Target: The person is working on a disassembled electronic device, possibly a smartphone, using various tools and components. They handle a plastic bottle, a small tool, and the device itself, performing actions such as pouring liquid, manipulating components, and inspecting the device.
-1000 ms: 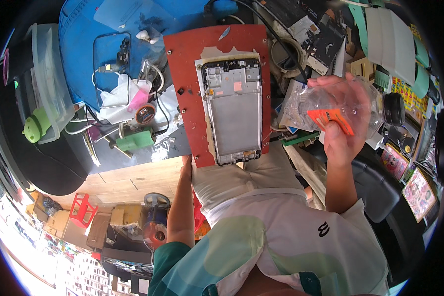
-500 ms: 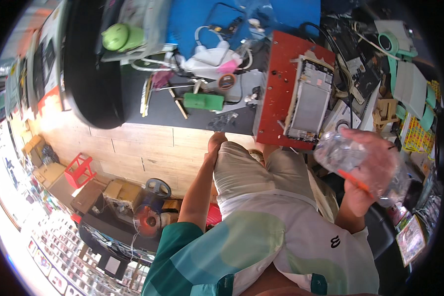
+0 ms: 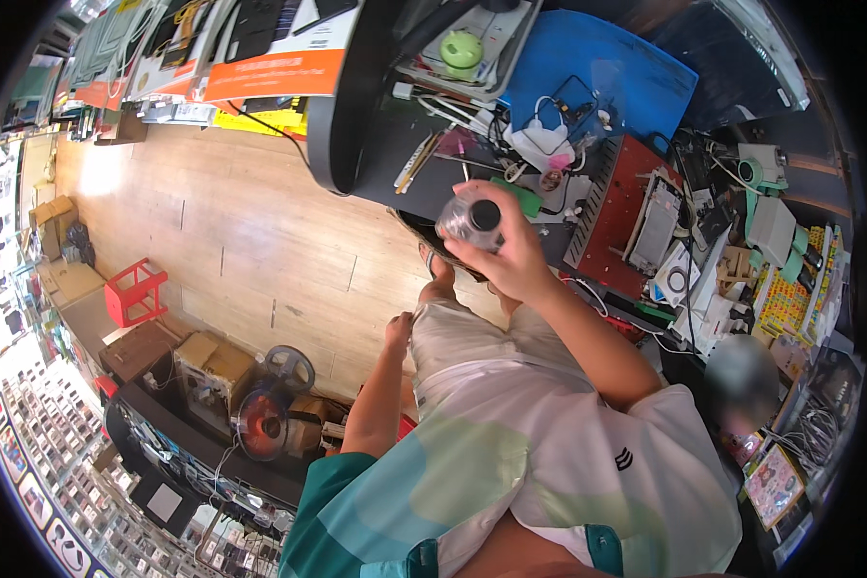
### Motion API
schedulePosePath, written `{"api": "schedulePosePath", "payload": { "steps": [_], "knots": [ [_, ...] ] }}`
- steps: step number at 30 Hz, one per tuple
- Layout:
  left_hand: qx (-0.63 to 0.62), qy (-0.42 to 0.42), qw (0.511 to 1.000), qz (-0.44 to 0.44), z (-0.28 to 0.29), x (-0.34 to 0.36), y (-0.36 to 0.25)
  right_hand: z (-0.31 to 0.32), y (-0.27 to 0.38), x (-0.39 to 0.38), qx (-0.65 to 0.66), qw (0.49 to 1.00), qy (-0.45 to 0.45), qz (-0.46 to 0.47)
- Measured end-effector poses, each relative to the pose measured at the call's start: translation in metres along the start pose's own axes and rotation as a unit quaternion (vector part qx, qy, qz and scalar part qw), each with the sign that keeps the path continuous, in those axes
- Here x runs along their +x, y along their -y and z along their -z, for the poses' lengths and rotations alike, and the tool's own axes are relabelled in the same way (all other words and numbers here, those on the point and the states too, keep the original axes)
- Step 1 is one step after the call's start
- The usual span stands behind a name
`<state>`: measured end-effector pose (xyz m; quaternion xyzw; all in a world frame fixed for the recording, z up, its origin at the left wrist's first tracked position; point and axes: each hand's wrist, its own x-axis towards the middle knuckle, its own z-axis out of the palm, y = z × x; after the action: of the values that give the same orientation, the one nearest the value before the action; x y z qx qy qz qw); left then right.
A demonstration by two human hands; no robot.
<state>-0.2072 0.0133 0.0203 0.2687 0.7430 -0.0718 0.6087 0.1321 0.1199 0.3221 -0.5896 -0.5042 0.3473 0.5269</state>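
Observation:
My right hand [image 3: 511,250] is closed round a clear plastic bottle [image 3: 460,222] with a black cap, held out in front of me at the bench edge [image 3: 376,188]. Behind the bottle is a green tool [image 3: 520,196] among cables. A red plate [image 3: 597,250] with a grey phone frame [image 3: 653,220] on it lies to the right of that hand. My left hand [image 3: 396,332] hangs low by my left thigh, its fingers curled; what they hold, if anything, is too small to make out.
A blue mat [image 3: 636,72] and a tray [image 3: 433,72] are at the back. Wooden floor [image 3: 222,231] spreads to my left, with a red stool [image 3: 135,294], cardboard boxes [image 3: 212,366] and a fan [image 3: 260,424]. Clutter and a green-grey device [image 3: 771,236] crowd the right.
The view has swung left, showing more floor. My right hand has carried the bottle leftward across my body, away from the right-side clutter, and its cap now faces up toward me.

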Motion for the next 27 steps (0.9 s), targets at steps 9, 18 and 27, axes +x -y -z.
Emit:
{"api": "schedulePosePath", "payload": {
  "steps": [9, 18, 27],
  "knots": [
    [-0.101, -0.049, 0.99, 0.08, 0.127, 0.002, 0.064, -0.055, -0.039, 0.032, -0.005, 0.998, -0.059, -0.025],
    [-0.021, 0.0, 1.0, -0.013, 0.172, 0.032, -0.014, -0.05, -0.042, 0.004, -0.037, 0.99, -0.137, -0.009],
    [0.112, 0.063, 0.982, -0.141, 0.105, -0.017, -0.157, -0.037, -0.1, -0.214, 0.049, 0.949, -0.15, -0.274]
  ]
}}
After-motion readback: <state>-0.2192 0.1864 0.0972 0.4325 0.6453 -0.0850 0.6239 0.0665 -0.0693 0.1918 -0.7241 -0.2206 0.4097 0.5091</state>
